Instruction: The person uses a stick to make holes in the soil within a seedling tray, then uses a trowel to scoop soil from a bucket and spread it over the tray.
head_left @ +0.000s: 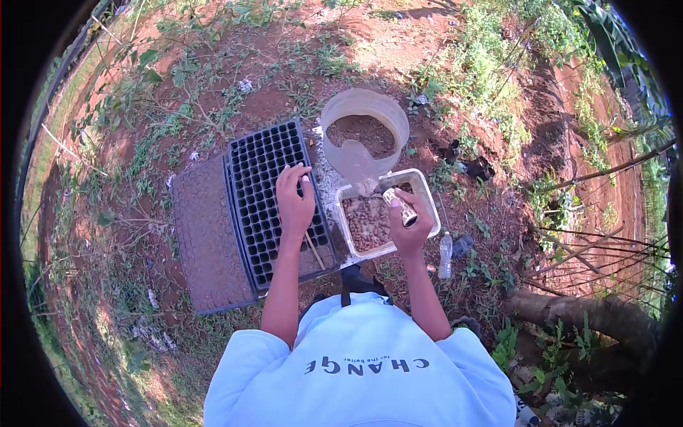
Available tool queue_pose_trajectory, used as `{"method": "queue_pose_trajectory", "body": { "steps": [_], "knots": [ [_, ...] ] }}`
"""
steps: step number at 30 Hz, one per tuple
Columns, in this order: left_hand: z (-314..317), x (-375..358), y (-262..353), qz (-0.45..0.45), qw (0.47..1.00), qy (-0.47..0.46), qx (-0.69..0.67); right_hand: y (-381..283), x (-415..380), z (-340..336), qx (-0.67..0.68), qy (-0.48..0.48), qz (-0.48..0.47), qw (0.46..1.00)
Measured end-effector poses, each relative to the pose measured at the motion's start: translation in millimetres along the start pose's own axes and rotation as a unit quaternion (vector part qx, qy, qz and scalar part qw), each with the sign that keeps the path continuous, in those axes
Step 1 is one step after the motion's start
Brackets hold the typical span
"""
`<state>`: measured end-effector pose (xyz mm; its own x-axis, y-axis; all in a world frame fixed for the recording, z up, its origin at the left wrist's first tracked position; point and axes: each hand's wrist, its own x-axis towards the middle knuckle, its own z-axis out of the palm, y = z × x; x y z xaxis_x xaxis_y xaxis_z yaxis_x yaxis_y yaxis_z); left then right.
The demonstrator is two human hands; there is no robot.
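My right hand (411, 226) is wrapped round the light patterned handle of a hand trowel (356, 162). Its broad blade, with brown soil on it, points away from me, over the edge between a white rectangular tub (432, 206) and a round translucent container (331, 107). Pebbly brown material lies in the tub; dark soil shows in the round container. My left hand (294, 203) is over a black seedling tray (267, 164), fingers apart and holding nothing that I can see. Most of the tray's cells look unfilled, but its near end is covered with soil. A thin stick (314, 250) lies there.
Left of the black tray is a second tray (210, 235) covered level with soil. A clear plastic bottle (446, 255) stands right of the tub. Dark pots (479, 169) lie farther off at the right. A thick log (576, 313) and thin branches are at the lower right.
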<state>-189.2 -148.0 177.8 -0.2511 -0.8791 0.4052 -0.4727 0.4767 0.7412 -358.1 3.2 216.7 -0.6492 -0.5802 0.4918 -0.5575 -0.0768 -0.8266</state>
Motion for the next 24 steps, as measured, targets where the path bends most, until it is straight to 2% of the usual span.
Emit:
{"method": "queue_pose_trajectory", "body": {
  "steps": [4,6,8,10,12,14,16,17,20,24],
  "knots": [
    [37,40,1,0.007,0.999,-0.045,-0.007,25,39,0,-0.018,-0.001,-0.012,1.000],
    [61,57,-1,0.006,0.999,-0.045,-0.013,33,58,4,-0.035,0.004,-0.035,0.999],
    [78,70,-1,0.000,0.999,-0.042,-0.025,40,73,10,-0.023,-0.017,0.005,1.000],
    [95,83,-5,-0.003,0.999,-0.038,-0.037,56,87,19,-0.030,-0.013,-0.014,0.999],
    [115,95,-10,0.003,1.000,-0.004,-0.018,61,100,24,-0.109,-0.085,0.008,0.990],
    [127,100,-11,-0.007,1.000,-0.013,-0.001,69,113,34,-0.153,-0.102,0.005,0.983],
    [139,100,-12,-0.016,0.996,-0.023,0.086,74,123,42,-0.234,-0.165,0.020,0.958],
    [142,98,-15,-0.043,0.991,-0.067,0.107,79,127,47,-0.246,-0.175,0.009,0.953],
    [147,94,-19,-0.046,0.977,-0.091,0.185,83,139,53,-0.281,-0.217,-0.023,0.935],
    [146,94,-21,-0.043,0.975,-0.100,0.192,89,150,55,-0.294,-0.252,-0.013,0.922]
  ]
}}
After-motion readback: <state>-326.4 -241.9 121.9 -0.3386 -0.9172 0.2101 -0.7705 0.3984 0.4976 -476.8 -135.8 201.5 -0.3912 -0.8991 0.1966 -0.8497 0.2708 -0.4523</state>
